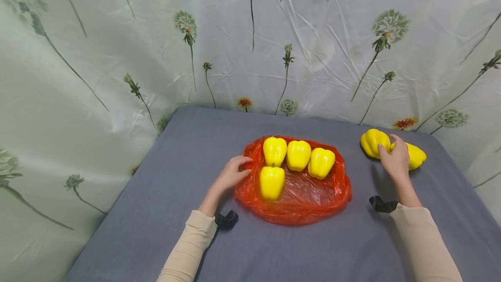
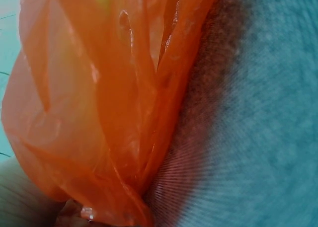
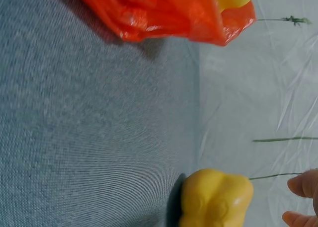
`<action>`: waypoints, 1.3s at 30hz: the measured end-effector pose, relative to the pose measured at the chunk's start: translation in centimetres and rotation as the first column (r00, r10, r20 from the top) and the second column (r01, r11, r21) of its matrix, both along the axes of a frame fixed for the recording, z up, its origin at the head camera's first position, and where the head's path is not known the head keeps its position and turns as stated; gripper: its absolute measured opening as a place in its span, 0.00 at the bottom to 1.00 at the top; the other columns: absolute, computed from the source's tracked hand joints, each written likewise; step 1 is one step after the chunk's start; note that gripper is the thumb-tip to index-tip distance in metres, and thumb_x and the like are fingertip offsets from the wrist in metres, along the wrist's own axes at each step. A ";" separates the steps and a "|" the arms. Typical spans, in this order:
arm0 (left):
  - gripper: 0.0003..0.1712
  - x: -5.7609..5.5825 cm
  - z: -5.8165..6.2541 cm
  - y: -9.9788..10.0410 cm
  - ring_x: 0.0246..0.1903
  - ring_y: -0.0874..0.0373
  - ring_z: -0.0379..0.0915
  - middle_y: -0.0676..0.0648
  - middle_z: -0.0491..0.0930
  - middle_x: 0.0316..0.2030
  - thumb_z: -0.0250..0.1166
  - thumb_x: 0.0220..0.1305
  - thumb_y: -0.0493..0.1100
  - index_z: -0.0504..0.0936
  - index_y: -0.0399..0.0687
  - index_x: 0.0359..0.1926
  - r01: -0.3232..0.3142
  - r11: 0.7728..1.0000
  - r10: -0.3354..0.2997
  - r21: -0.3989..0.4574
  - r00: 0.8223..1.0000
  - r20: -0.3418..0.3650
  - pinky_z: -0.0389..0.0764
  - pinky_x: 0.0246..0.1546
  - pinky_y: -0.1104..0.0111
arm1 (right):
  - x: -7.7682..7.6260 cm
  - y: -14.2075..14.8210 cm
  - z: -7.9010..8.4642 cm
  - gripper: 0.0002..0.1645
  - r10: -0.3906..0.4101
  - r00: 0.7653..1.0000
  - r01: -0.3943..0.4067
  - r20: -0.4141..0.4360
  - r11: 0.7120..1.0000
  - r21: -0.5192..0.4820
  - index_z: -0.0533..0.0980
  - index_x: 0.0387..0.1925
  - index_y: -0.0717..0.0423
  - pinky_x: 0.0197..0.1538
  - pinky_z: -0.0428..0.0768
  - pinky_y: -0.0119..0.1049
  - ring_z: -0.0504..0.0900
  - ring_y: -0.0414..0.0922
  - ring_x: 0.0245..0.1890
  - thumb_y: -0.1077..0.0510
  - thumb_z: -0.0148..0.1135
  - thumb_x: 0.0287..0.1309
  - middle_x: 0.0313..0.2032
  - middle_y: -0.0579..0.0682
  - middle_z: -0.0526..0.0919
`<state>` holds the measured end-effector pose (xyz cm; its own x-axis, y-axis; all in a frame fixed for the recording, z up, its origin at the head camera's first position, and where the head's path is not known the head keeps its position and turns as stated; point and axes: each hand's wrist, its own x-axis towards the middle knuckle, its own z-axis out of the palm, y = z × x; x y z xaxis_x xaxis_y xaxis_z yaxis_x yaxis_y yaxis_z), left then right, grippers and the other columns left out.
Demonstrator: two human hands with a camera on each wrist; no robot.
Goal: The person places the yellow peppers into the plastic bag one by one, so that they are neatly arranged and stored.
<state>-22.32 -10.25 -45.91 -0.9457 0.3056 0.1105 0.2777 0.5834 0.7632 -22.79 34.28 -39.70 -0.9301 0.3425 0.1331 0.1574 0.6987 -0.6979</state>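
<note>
An open red plastic bag (image 1: pixel 297 216) lies on the grey-covered table with several yellow bell peppers (image 1: pixel 272 182) inside. At the bag's left side my left hand (image 1: pixel 231 174) pinches the plastic between thumb and fingers. Its thin folds fill the left wrist view, where the bag (image 2: pixel 124 113) hides most of that hand. My right hand (image 1: pixel 396 160) reaches over two more yellow bell peppers on the right. Its parted thumb and fingers stand between the left one (image 1: pixel 373 142) and the right one (image 1: pixel 416 156), which it partly covers. In the right wrist view, fingertips (image 3: pixel 304 185) show apart from a pepper (image 3: pixel 214 199).
The grey cloth (image 1: pixel 176 156) covers the table. Behind it hangs a pale curtain (image 1: pixel 235 21) printed with dandelions, meeting the table's back edge. A dark strap piece (image 1: pixel 227 220) sits at the left wrist and another (image 1: pixel 381 204) at the right.
</note>
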 end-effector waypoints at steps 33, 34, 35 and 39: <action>0.21 0.0 -0.4 0.1 0.63 0.41 0.64 0.38 0.76 0.57 0.61 0.59 0.38 0.77 0.39 0.54 0.006 1.000 -0.006 -0.013 1.000 -0.020 0.63 0.66 0.49 | -2.1 0.9 -2.9 0.34 -0.070 0.998 0.070 -0.004 0.997 0.039 0.49 0.70 0.63 0.65 0.58 0.62 0.58 0.67 0.65 0.54 0.39 0.68 0.66 0.71 0.58; 0.21 0.0 -0.4 0.1 0.63 0.41 0.64 0.38 0.76 0.56 0.61 0.59 0.38 0.77 0.39 0.54 0.005 1.000 -0.005 -0.011 1.000 -0.021 0.63 0.66 0.49 | -2.1 0.9 -2.9 0.34 -0.052 0.999 0.053 -0.010 0.998 0.037 0.48 0.71 0.63 0.65 0.57 0.63 0.57 0.68 0.65 0.55 0.40 0.68 0.66 0.72 0.57; 0.21 0.0 -0.4 0.1 0.62 0.41 0.64 0.38 0.76 0.56 0.61 0.59 0.38 0.77 0.39 0.54 0.004 1.000 -0.004 -0.009 1.000 -0.021 0.63 0.66 0.49 | -2.1 0.9 -2.9 0.35 -0.033 0.999 0.034 -0.018 0.999 0.034 0.47 0.71 0.64 0.66 0.56 0.63 0.56 0.68 0.66 0.55 0.40 0.68 0.66 0.72 0.56; 0.20 0.1 -0.2 0.1 0.62 0.41 0.64 0.38 0.76 0.56 0.61 0.60 0.37 0.77 0.39 0.54 0.001 1.000 -0.001 -0.005 1.000 -0.024 0.64 0.65 0.48 | -2.2 1.1 -3.0 0.38 0.060 0.997 -0.057 -0.050 0.997 0.048 0.44 0.71 0.67 0.67 0.53 0.64 0.53 0.71 0.65 0.56 0.44 0.66 0.66 0.75 0.54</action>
<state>-22.21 -10.20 -46.09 -0.9425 0.3071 0.1319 0.2966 0.5868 0.7535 -24.99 35.40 -42.71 -0.9399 0.2799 0.1954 0.0802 0.7375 -0.6705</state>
